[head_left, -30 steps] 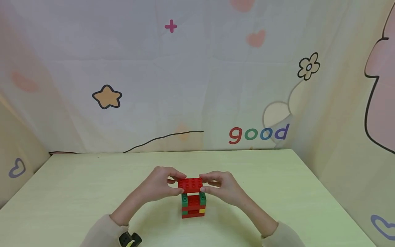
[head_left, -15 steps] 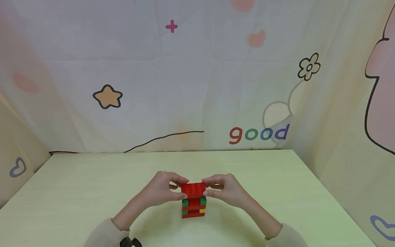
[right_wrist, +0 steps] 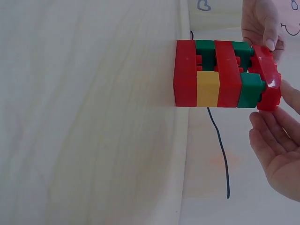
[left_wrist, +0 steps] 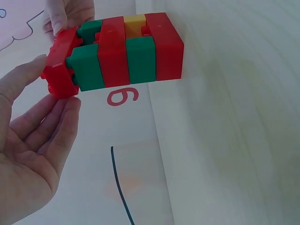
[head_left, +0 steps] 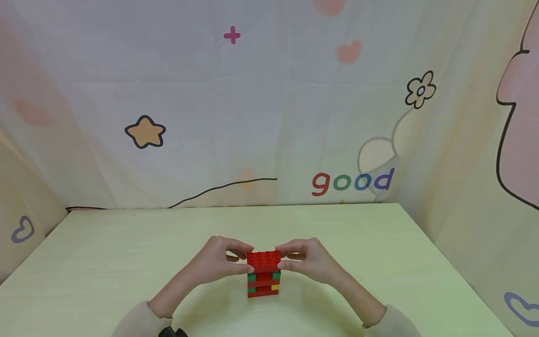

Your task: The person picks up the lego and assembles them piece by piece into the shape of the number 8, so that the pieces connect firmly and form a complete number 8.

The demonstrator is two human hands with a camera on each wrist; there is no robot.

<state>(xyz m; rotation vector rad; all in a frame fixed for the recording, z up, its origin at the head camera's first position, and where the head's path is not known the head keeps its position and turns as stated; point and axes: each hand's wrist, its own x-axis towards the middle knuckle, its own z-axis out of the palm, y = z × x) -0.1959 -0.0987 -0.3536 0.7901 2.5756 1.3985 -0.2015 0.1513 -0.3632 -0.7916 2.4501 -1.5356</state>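
Observation:
In the head view a red studded brick [head_left: 264, 259] tops a small stack of toy building bricks at mid-table. My left hand [head_left: 215, 260] pinches its left end, thumb at the front and fingers behind. The right hand [head_left: 312, 260] grips the other end likewise. Below come a green brick [left_wrist: 87, 68] on each side, a middle red brick [left_wrist: 113, 52], then a green and a yellow brick [right_wrist: 207, 89], and a bottom red brick [left_wrist: 165, 47] on the table. In the left wrist view the top brick sits slightly tilted, with green studs showing in a narrow gap beneath it.
The pale wooden table [head_left: 126, 252] spreads around the stack. A printed cloth backdrop [head_left: 202, 117] stands behind its far edge, and more cloth closes off both sides. A black wrist device [head_left: 172, 332] shows by the left sleeve.
Both hands have lowered the top red brick and brought it slightly right, from above the stack down onto the two upper green bricks. Over the last half second they have barely moved.

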